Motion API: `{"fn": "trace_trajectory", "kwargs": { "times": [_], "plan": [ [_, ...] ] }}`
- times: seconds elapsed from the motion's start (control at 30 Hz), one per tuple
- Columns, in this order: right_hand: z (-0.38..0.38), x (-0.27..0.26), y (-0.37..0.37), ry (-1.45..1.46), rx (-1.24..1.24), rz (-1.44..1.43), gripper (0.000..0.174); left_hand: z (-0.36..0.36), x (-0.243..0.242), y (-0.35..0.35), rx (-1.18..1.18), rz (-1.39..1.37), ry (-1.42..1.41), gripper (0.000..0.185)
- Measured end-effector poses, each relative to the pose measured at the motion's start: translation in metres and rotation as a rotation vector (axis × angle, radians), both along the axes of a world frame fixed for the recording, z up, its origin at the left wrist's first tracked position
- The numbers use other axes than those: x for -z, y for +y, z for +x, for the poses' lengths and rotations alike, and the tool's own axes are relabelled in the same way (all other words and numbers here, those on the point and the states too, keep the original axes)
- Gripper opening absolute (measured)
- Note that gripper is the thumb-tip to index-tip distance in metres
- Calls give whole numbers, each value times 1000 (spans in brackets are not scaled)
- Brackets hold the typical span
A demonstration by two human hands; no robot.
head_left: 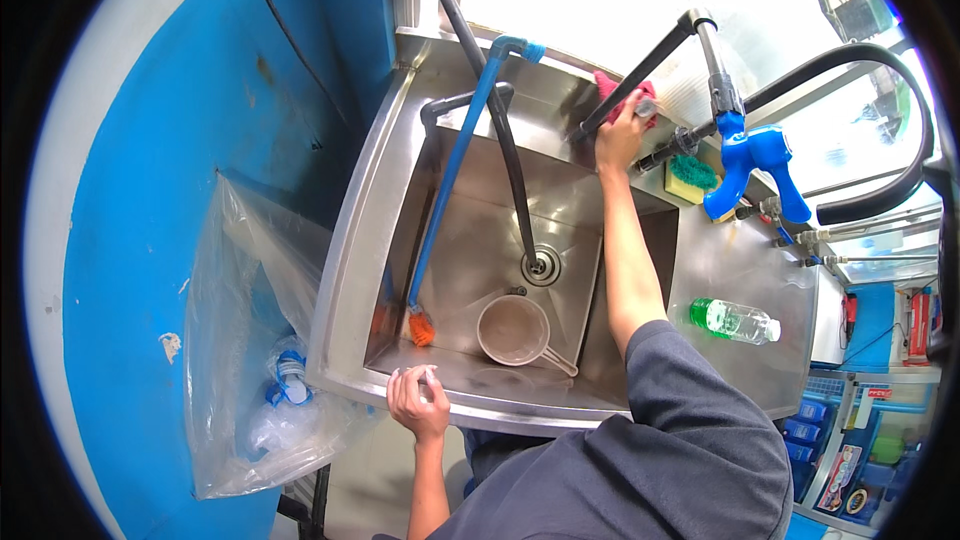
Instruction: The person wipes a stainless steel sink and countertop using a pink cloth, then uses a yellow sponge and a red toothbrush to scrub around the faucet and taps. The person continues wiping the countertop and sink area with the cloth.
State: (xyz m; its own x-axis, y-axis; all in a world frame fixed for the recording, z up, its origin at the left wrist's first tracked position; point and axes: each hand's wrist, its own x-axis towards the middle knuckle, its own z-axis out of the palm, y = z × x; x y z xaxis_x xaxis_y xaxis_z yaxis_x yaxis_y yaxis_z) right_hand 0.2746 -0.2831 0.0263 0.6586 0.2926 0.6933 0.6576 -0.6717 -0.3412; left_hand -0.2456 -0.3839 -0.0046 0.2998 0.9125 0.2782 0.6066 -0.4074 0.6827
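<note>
My right hand (624, 136) reaches to the back ledge of a stainless steel sink (480, 401), holding a red cloth (609, 86) behind a dark pipe. A small greyish object shows beside its fingers; what it is cannot be told. My left hand (420, 399) is at the front rim with its fingers curled; whether anything lies inside them is unclear. A light plastic dipper (514, 330) sits in the basin below the drain (541, 265). Near the basin's left side rests a blue pipe (457, 157) with an orange end (421, 329).
A black hose (510, 157) runs into the drain. Blue taps (739, 165) and dark pipes overhang the right rear, near a green and yellow sponge (686, 176). A bottle (735, 321) lies on the right drainboard. A clear plastic bag (240, 390) hangs at left.
</note>
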Motion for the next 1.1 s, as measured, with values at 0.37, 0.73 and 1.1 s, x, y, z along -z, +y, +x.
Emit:
{"fn": "trace_trajectory", "kwargs": {
  "times": [0.37, 0.73, 1.1],
  "plan": [
    [-14, 20, -53, 160, -198, -466, 55, -1, 7, -1, 1, 32, 15, 4],
    [-75, -4, -103, 1112, -303, 390, 39, 55, -48, -7, 335, -240, -242, 22],
    [-179, -83, -258, 1048, -941, 110, 71, 289, -19, -34, 489, -1374, -986, 45]
  ]
}}
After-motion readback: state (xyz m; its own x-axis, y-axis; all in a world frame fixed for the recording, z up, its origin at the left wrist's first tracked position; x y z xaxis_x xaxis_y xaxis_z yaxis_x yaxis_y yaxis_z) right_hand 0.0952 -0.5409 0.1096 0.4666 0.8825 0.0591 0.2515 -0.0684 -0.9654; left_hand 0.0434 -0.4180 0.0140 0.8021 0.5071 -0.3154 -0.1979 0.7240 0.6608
